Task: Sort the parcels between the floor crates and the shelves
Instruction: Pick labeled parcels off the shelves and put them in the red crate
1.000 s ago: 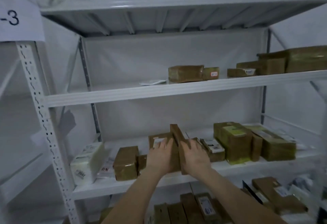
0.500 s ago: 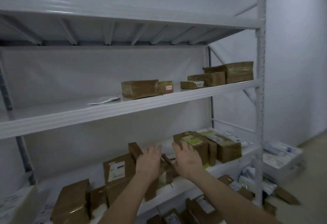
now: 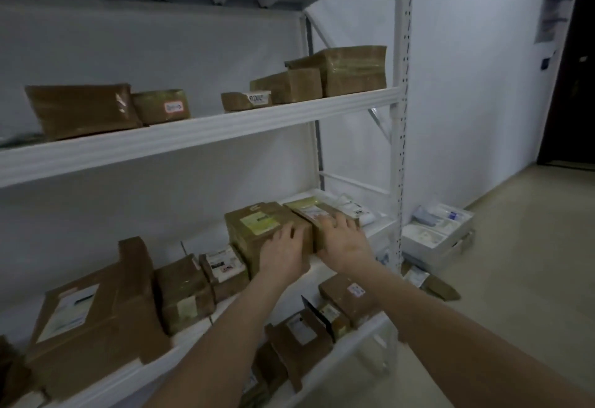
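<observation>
Two brown taped parcels stand side by side at the right end of the middle shelf (image 3: pixel 380 225). My left hand (image 3: pixel 285 251) lies against the front of the left parcel (image 3: pixel 257 227), which bears a yellow-green label. My right hand (image 3: pixel 343 240) rests flat on the top front of the right parcel (image 3: pixel 309 211), fingers spread and fairly straight. Neither hand curls round a parcel. Further left on the same shelf stand a small labelled parcel (image 3: pixel 223 266), a taped parcel (image 3: pixel 183 291) and a large flat parcel with a white label (image 3: pixel 80 317).
The upper shelf (image 3: pixel 199 132) carries several brown parcels. More parcels lie on the lowest shelf (image 3: pixel 322 320). White packets lie behind the right parcel. A white crate (image 3: pixel 434 237) of packets sits on the floor right of the rack's upright (image 3: pixel 399 117). A dark door (image 3: pixel 570 79) is far right.
The view has swung right along the rack. Both hands left the upright parcels further left and now rest on the two parcels at the shelf's right end.
</observation>
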`<state>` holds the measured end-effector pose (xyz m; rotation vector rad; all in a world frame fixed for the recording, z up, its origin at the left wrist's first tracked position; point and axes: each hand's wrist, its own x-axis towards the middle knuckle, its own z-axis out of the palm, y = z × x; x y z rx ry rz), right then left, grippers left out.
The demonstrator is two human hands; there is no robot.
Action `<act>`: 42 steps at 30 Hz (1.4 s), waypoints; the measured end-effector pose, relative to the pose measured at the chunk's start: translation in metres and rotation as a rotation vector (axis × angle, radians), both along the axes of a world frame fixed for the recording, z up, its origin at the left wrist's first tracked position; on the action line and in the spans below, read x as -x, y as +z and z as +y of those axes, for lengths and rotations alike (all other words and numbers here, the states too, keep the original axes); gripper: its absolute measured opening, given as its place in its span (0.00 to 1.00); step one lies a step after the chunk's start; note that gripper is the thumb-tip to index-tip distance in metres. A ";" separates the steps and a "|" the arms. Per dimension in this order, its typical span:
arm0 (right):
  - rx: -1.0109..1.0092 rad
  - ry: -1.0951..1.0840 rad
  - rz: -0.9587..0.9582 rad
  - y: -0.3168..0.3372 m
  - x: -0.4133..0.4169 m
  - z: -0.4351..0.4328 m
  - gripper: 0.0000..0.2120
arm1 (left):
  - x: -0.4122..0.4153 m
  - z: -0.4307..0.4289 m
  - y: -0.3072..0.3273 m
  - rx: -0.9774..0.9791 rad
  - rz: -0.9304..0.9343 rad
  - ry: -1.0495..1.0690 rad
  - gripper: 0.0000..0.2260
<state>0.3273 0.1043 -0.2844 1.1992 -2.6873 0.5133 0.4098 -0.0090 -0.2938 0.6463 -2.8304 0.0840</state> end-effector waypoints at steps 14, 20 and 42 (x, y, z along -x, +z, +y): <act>-0.138 -0.027 -0.068 -0.065 0.245 0.032 0.32 | 0.234 0.038 -0.052 -0.084 -0.076 0.013 0.35; -0.122 -0.012 -0.062 -0.087 0.334 -0.007 0.32 | 0.326 -0.001 -0.066 -0.099 -0.011 0.052 0.33; -0.501 0.379 -0.364 -0.154 0.491 -0.118 0.31 | 0.473 -0.049 -0.107 -0.615 0.118 0.541 0.19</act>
